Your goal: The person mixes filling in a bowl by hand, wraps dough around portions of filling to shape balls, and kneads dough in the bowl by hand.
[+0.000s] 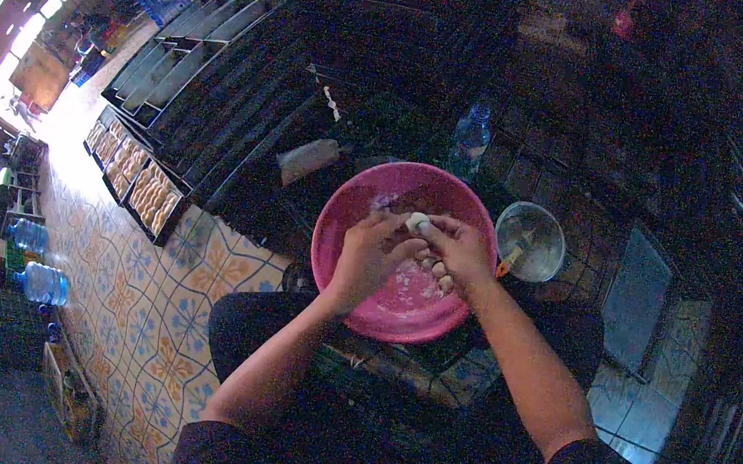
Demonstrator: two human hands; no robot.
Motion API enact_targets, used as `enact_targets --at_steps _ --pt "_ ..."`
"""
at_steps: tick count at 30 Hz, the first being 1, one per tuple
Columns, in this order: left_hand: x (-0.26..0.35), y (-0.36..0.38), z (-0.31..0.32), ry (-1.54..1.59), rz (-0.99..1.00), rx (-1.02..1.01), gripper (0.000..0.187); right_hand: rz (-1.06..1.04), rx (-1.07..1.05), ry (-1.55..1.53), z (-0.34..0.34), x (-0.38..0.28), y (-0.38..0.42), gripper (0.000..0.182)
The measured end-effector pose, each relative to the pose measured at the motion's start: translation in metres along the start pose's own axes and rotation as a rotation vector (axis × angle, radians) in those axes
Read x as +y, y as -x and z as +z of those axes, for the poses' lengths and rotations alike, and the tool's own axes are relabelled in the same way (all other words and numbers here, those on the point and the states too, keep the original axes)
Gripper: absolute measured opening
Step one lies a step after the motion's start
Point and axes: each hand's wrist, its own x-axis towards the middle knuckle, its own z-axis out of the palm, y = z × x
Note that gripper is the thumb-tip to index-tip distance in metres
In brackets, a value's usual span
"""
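Both of my hands are above a pink plastic basin [354, 183]. Between their fingertips is a small, white, rounded lump [418, 223] that looks like dough. My left hand [368, 258] is curled, with its fingers at the lump's left side. The fingers of my right hand [461, 251] pinch the same lump from the right. Below them, several pale small pieces [445, 283] lie in the basin, partly hidden by my right hand. White powder or flakes streak the basin's floor.
A metal bowl [534, 244] with an orange-handled tool [506, 265] stands right of the basin. Behind are a plastic bottle [471, 137] and dark racks [221, 90]. Trays of bread rolls [151, 195] lie on the tiled floor [162, 326] to the left. Water jugs [44, 283] stand farther left.
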Motion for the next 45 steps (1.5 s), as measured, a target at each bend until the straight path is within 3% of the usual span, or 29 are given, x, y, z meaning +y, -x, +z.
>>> enact_targets --at_steps 3,5,6,8,11,13,15,16,17,18,20,24,26,29,30,31,32,33,34,36,38,40,44,45 --pt "0.002 0.003 0.002 0.056 -0.137 0.017 0.024 -0.122 -0.006 -0.042 0.002 0.009 0.002 0.030" --pt "0.006 0.002 -0.003 0.597 -0.515 -0.092 0.026 -0.092 -0.030 -0.121 0.004 0.006 0.005 0.029" --pt "0.000 0.004 0.002 0.597 -0.512 -0.096 0.026 -0.062 -0.052 -0.201 0.004 0.003 0.006 0.029" --pt "-0.022 0.013 0.018 1.098 -0.663 0.036 0.031 -0.136 0.006 -0.081 0.002 0.035 -0.023 0.028" --pt "-0.031 0.014 0.019 1.261 -0.726 0.026 0.034 -0.247 0.101 0.074 -0.006 0.077 -0.059 0.027" --pt "-0.025 0.009 0.009 1.201 -0.724 0.044 0.034 -0.286 0.141 0.111 -0.006 0.069 -0.052 0.028" --pt "-0.023 0.004 0.003 1.141 -0.718 0.062 0.034 -0.150 0.137 -0.199 -0.005 0.039 -0.026 0.032" --pt "-0.025 0.005 0.004 0.948 -0.661 0.093 0.034 -0.151 0.133 -0.196 -0.003 0.024 -0.016 0.032" --pt "-0.028 0.009 0.006 0.756 -0.610 0.126 0.035 -0.457 0.140 0.088 0.001 0.012 -0.008 0.034" --pt "-0.024 0.011 0.006 0.760 -0.621 0.133 0.035 -0.755 0.140 0.375 0.003 0.007 -0.002 0.036" --pt "-0.018 0.011 0.007 0.656 -0.502 -0.013 0.042 -0.729 0.121 0.441 0.004 0.017 -0.001 0.036" --pt "-0.021 0.007 0.006 0.541 -0.543 -0.066 0.040 -0.757 0.076 0.519 0.001 0.032 -0.014 0.033" --pt "-0.041 0.006 0.014 0.934 -0.599 -0.019 0.036 -0.791 0.044 0.520 0.001 0.029 -0.021 0.031" --pt "-0.011 -0.004 -0.006 1.084 -0.754 -0.080 0.031 -0.664 -0.050 0.440 -0.002 0.041 -0.024 0.027" --pt "-0.013 -0.002 -0.004 1.085 -0.765 -0.075 0.031 -0.485 -0.064 0.357 -0.003 0.029 -0.016 0.028" --pt "-0.015 -0.002 0.000 0.972 -0.763 -0.012 0.028 -0.309 -0.074 0.274 -0.004 0.022 -0.012 0.028" --pt "-0.017 -0.003 0.003 0.860 -0.756 0.048 0.026 -0.305 -0.078 0.275 -0.003 0.020 -0.011 0.028" --pt "-0.017 0.000 0.002 0.652 -0.565 0.042 0.019 -0.265 -0.126 0.116 -0.003 0.019 -0.009 0.028" --pt "-0.017 0.002 0.001 0.653 -0.576 0.042 0.019 -0.222 -0.173 -0.044 -0.003 0.019 -0.007 0.028" --pt "-0.014 0.004 -0.001 0.334 -0.339 0.078 0.018 -0.267 -0.138 0.024 -0.006 0.021 -0.012 0.025" --pt "-0.007 0.002 -0.004 0.315 -0.342 0.073 0.019 -0.392 0.004 0.309 -0.008 0.028 -0.020 0.031" --pt "-0.015 -0.002 -0.004 0.091 0.093 -0.073 0.020 -0.434 0.037 0.301 -0.010 0.030 -0.020 0.032" --pt "-0.006 0.001 0.000 0.203 -0.038 -0.100 0.021 -0.484 -0.002 0.291 -0.015 0.028 -0.018 0.037" --pt "-0.003 -0.001 0.001 0.230 -0.133 -0.026 0.023 -0.488 -0.001 0.292 -0.015 0.021 -0.015 0.037"
